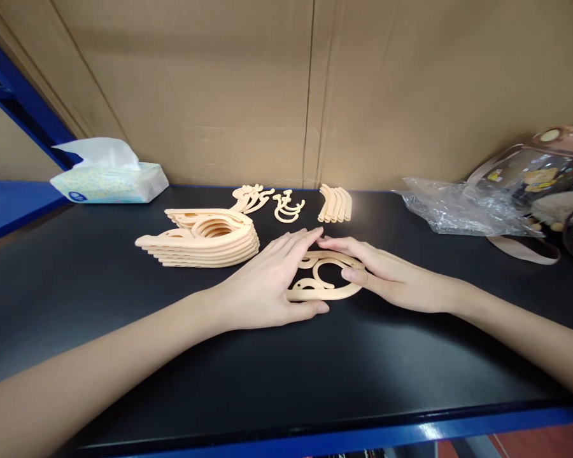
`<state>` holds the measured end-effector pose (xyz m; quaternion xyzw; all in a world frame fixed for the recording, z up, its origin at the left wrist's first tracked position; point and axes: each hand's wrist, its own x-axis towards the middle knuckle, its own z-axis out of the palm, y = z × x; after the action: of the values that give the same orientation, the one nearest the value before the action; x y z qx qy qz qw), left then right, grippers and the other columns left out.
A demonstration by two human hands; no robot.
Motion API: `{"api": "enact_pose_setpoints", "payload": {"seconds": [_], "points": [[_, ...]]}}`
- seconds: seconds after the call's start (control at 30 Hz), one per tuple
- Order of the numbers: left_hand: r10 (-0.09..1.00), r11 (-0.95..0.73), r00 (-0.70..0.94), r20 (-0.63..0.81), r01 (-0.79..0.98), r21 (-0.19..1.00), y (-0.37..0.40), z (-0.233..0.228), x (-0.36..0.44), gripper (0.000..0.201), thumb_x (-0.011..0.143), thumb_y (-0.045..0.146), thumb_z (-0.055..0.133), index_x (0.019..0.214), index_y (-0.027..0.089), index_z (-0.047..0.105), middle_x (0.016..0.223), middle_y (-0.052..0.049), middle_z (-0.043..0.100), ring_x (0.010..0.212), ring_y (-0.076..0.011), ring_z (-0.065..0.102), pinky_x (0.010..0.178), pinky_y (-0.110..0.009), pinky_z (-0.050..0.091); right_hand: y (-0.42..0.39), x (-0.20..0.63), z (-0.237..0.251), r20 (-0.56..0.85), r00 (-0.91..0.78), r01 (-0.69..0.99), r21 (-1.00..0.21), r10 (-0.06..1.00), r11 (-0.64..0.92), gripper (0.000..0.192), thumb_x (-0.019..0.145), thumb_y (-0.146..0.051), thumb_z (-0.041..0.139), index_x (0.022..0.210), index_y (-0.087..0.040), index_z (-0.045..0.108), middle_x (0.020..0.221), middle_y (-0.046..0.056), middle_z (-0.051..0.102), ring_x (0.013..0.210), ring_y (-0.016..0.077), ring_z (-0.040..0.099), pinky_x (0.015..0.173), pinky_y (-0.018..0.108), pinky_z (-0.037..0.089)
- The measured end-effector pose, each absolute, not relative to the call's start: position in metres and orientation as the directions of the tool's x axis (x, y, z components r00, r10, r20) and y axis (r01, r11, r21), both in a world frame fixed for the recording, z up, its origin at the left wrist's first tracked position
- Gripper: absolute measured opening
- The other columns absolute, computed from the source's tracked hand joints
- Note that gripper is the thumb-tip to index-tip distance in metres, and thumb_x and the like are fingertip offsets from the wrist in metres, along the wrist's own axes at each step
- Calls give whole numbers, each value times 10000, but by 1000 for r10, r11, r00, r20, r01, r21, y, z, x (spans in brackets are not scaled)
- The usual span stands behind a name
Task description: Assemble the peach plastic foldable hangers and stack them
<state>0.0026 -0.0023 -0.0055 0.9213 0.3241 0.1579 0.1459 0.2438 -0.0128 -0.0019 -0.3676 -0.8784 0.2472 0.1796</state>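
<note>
near edge: we see bare black table [315,375] in front of our hands, open to pass.
left: stack of cut-out pieces [203,238] blocks, tissue pack [109,181] beyond.
back: small parts rows [335,205], then cardboard wall [286,89].
right: plastic bag [451,207] and clear pouch [539,178] crowd.

No lettering is legible; the tissue pack [109,181] bears only a blurred blue logo.

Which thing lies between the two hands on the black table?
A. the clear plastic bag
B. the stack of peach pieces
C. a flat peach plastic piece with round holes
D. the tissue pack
C: the flat piece lies under the fingertips of the left hand and right hand.
</note>
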Motion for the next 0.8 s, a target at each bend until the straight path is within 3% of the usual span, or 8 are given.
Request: {"api": "enact_pose_setpoints", "payload": {"seconds": [0.1,0.2,0.5,0.63,0.8], "points": [[684,-704,715,145,595,388,-3,-5,2,1122,720,716,601,1516,128,71,1558,-174,227,1416,-355,239,1115,-525,304,-11,244,-4,202,-573,573,-595,795,564,427,984,-432,378,1391,-307,357,1458,19,415,1352,180,367,1120,384,311],[678,-706,725,123,596,383,-3,-4,2,1089,729,757,546,1517,146,110,1553,-165,249,1410,-356,255,1105,-525,312,-5,247,-4,310,-473,611,-559,825,561,367,965,-431,431,1298,-281,460,1351,31,513,1281,190,442,1097,384,337],[642,-739,752,148,557,379,-7,-1,5,759,835,592,570,1419,153,366,1306,-138,533,1228,-277,477,1008,-423,430,7,253,-5,369,-493,652,-443,788,615,195,946,-343,477,1055,-236,599,1080,39,640,1047,211,562,938,403,433],[666,-727,734,134,598,338,-16,11,5,742,821,505,614,1429,179,341,1296,-121,547,1209,-303,492,984,-452,444,10,257,-4,366,-503,653,-433,783,622,186,945,-321,475,1033,-224,608,1090,56,632,1048,213,562,944,409,430],[694,-720,658,291,627,298,-24,49,-8,716,780,479,646,1399,255,364,1332,-61,543,1149,-271,557,940,-398,485,9,257,-3,313,-555,647,-420,771,636,209,943,-334,461,1060,-226,598,1133,77,603,1099,231,555,954,415,449]]}}
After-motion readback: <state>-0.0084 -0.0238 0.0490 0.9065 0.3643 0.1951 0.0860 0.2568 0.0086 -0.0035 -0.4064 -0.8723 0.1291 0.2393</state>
